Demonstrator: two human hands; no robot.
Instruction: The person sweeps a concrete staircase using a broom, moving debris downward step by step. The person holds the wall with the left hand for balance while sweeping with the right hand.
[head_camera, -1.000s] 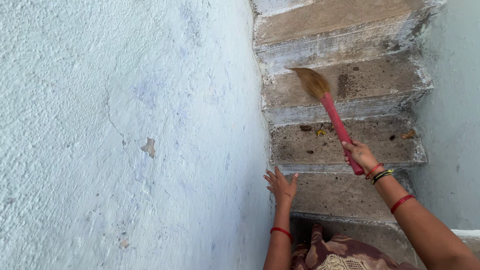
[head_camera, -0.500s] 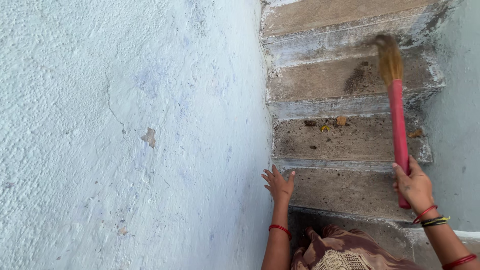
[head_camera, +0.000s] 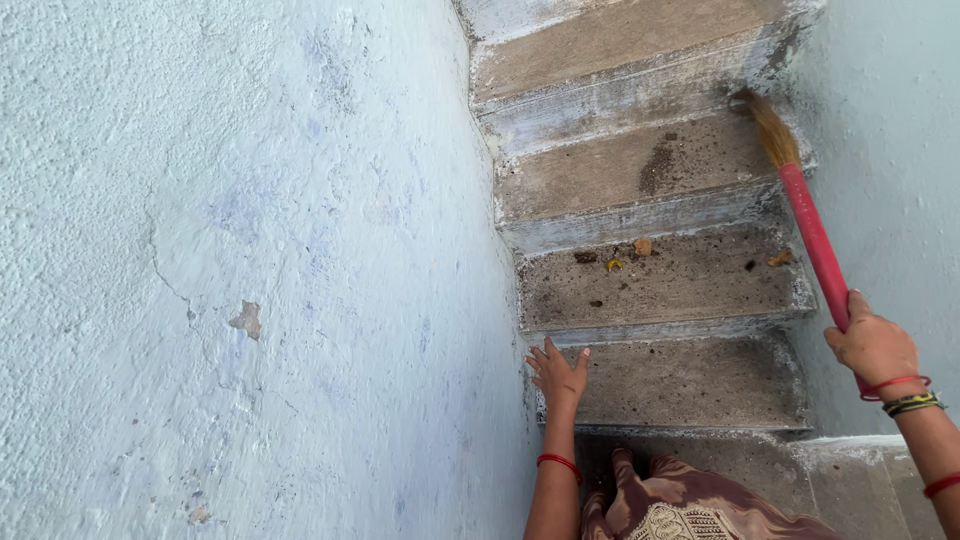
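broom (head_camera: 803, 208) now at the right edge of the frame, bristles on the right end of the third step up, against the right wall; half a second ago the head sat nearer mid-step. right hand (head_camera: 873, 347) grip wrapped tight round the red handle's lower end. left hand (head_camera: 558, 374) fingers spread, flat on the lowest step's left end by the blue wall (head_camera: 250, 250). debris (head_camera: 625, 256) on the step below remains unswept.
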